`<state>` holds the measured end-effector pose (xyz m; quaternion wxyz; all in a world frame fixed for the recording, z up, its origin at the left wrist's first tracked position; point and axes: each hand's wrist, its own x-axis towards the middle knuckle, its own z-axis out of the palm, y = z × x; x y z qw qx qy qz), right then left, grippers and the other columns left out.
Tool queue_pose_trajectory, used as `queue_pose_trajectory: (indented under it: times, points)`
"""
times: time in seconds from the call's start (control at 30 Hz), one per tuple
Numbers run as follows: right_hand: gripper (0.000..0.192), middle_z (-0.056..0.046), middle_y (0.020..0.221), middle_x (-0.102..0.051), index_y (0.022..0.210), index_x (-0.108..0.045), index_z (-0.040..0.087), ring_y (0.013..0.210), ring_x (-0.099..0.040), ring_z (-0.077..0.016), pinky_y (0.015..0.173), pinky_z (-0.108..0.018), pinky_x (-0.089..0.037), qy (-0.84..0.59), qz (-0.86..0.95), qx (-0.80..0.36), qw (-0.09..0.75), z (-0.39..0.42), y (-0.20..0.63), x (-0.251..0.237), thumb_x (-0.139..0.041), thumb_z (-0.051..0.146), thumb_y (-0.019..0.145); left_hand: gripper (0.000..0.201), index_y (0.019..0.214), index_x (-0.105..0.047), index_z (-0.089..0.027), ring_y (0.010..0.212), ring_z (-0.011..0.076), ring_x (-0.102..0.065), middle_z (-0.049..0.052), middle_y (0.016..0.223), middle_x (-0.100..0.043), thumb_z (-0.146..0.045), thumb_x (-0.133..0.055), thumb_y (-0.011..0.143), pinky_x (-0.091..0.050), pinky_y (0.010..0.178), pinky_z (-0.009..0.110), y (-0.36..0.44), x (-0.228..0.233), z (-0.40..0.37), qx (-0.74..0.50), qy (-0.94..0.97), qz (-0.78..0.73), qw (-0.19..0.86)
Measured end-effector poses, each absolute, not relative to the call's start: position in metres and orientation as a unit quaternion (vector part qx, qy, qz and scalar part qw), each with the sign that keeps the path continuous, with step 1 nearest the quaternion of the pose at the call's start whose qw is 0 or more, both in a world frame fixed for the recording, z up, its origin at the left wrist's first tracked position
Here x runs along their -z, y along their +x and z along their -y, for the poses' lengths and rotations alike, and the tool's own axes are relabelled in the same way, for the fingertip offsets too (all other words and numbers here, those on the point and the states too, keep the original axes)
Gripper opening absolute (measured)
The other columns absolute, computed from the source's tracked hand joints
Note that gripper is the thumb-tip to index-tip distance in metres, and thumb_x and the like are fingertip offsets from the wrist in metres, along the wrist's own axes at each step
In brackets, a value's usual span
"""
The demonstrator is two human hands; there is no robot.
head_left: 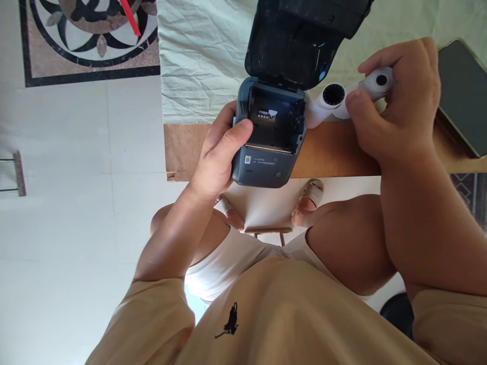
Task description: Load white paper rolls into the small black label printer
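Note:
A dark blue label printer (262, 167) is gripped at its left side by my left hand (222, 149), the thumb resting on its rim. Its black lid (292, 45) is swung up, so the hollow paper bay shows. To the right, my right hand (403, 101) pinches a small white paper roll (375, 83) between thumb and fingers. Another white roll (323, 106) with a dark core stands between that hand and the printer. More white paper lies around the two rolls, partly hidden by the right thumb.
A pale green cloth (201, 61) covers the table, whose wooden edge (335, 152) faces me. At the far right a dark phone-like slab (466, 96) lies by the edge. A patterned floor inlay (95, 50) is at upper left. My knees are below the table edge.

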<state>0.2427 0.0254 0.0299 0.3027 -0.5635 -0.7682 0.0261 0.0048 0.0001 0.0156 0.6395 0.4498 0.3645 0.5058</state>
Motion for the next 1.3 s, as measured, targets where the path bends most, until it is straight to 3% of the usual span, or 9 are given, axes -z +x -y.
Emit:
queue_pose_trajectory:
  times: [0.3,1.0,1.3]
  points:
    - [0.026,-0.002,0.095,-0.052,0.097,-0.053,0.020,0.095,-0.049,-0.0127,0.085,-0.034,-0.043,-0.576,0.763,-0.022,0.293,-0.0254,0.2424,-0.0290,-0.053,0.022,0.071,0.018,0.088,-0.054,-0.025,0.065,0.0140,-0.054,0.001,0.072,-0.055,-0.038,-0.049,0.077,-0.039,0.054,0.027,0.0036,-0.0158,-0.0003,-0.499,0.451,-0.364,0.644]
    - [0.031,-0.001,0.096,-0.050,0.098,-0.052,0.020,0.094,-0.048,-0.0101,0.085,-0.031,-0.042,-0.594,0.756,-0.030,0.273,-0.0236,0.2398,-0.0326,-0.049,0.011,0.068,0.019,0.091,-0.054,-0.026,0.067,0.0165,-0.057,0.002,0.074,-0.055,-0.040,-0.049,0.078,-0.038,0.055,0.029,0.0036,-0.0146,0.0000,-0.498,0.452,-0.364,0.644]
    - [0.030,-0.001,0.095,-0.051,0.097,-0.053,0.019,0.094,-0.049,-0.0109,0.085,-0.031,-0.042,-0.590,0.758,-0.026,0.276,-0.0236,0.2407,-0.0311,-0.051,0.013,0.068,0.020,0.092,-0.053,-0.022,0.064,0.0128,-0.055,0.000,0.070,-0.052,-0.037,-0.048,0.079,-0.039,0.054,0.025,0.0036,-0.0141,0.0000,-0.507,0.453,-0.351,0.644]
